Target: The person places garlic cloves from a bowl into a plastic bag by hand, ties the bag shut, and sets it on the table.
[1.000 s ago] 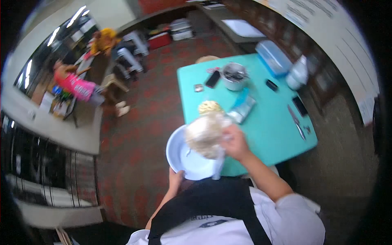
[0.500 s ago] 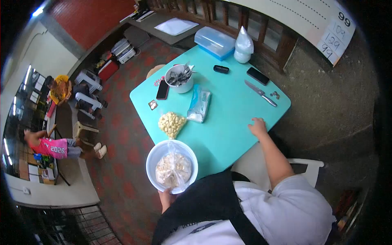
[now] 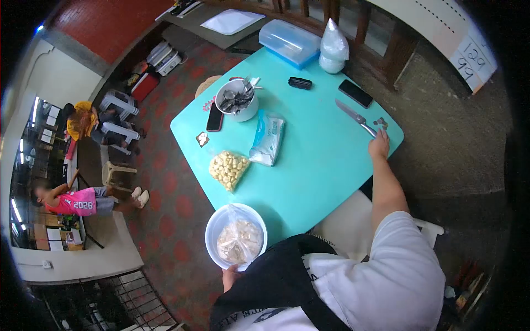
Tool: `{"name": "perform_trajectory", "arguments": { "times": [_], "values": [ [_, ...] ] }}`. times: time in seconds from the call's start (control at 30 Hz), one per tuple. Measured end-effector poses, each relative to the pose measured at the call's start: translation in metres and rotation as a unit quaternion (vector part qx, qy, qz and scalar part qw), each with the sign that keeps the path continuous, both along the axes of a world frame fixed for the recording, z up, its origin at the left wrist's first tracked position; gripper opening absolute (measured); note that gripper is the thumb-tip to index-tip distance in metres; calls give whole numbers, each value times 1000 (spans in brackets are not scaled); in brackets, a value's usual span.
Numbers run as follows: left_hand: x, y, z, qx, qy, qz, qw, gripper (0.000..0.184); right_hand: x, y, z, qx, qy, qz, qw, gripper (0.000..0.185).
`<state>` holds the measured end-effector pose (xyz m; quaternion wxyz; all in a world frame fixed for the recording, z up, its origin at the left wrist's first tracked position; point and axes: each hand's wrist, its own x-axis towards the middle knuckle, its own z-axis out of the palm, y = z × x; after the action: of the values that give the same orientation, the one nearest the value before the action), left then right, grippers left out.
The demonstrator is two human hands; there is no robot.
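My left hand (image 3: 230, 277) grips the near rim of a round white tub (image 3: 210, 243) at the table's near corner. Inside the tub lies a clear plastic bag (image 3: 240, 241) of pale pieces. My right hand (image 3: 379, 145) is at the handle end of a knife (image 3: 351, 113), with its fingers closed around that end. The blade lies flat on the table, pointing away from me. Several coins (image 3: 380, 123) are just beyond these fingers. A bag of pale yellow, clove-like pieces (image 3: 228, 170) rests beyond the tub, beside a blue-and-white wipes pack (image 3: 267, 139).
On the turquoise table (image 3: 314, 165) stand a white container of cutlery (image 3: 238, 110), a blue lidded box (image 3: 290, 44) and a white wrapped bundle (image 3: 333, 52). Two phones, one black phone (image 3: 355, 93), lie there too. A person in pink (image 3: 80, 202) stands at left.
My right hand has moved forward and right from the table's near edge to the knife handle. My left hand stays at the tub's rim. The view has shifted slightly.
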<state>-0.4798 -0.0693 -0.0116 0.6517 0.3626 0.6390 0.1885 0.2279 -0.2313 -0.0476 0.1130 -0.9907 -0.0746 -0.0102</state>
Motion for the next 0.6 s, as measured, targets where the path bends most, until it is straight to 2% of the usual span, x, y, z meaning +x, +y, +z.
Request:
{"name": "perform_trajectory", "arguments": {
  "times": [0.03,0.13,0.23,0.3,0.43,0.5,0.57,0.6],
  "values": [
    [-6,1,-10,-1,24,-24,999,65,7,8,0,2,-12,2,1000,57],
    [-15,5,-26,-12,95,-64,993,59,26,19,-4,-25,104,-11,994,47],
    [-7,13,-16,12,122,-152,981,43,21,23,-8,-69,66,8,995,36],
    [17,10,4,33,133,-188,973,41,27,24,-34,-43,81,36,995,41],
    [7,8,-35,108,59,-207,971,44,8,21,-65,85,89,105,987,43],
    [8,10,-41,103,25,-179,978,49,-14,22,-84,176,7,117,977,46],
    [29,10,-20,30,5,-91,995,49,-43,26,-100,246,4,158,956,45],
    [23,10,-30,-21,3,-74,997,49,-61,28,-98,234,27,168,957,46]
  ]
}}
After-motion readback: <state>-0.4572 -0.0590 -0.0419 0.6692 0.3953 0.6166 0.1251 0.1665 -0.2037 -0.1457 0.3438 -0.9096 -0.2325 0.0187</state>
